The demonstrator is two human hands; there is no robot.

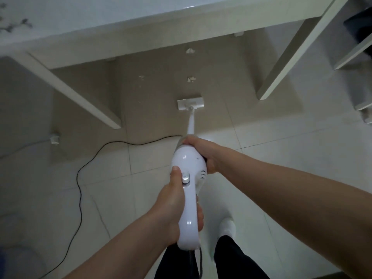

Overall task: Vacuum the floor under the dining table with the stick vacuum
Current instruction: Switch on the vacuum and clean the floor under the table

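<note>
I hold a white stick vacuum [189,158] with both hands. My left hand [177,206] is wrapped around its rear handle, thumb beside the grey switch. My right hand [203,152] grips the body further forward. The thin tube runs down to the flat white floor head [190,104], which rests on the shaded tiles under the white dining table [100,23]. Small pale scraps of debris [191,79] lie just beyond the head, one more scrap [190,50] sits further in, and a smaller one [141,77] lies to the left.
White table legs slant down at the left [80,95] and right [289,63] of the floor head. A black power cord [80,178] loops across the tiles on the left towards a white plug block [54,137]. My white-socked foot [227,228] stands below the vacuum. Shelving stands at far right.
</note>
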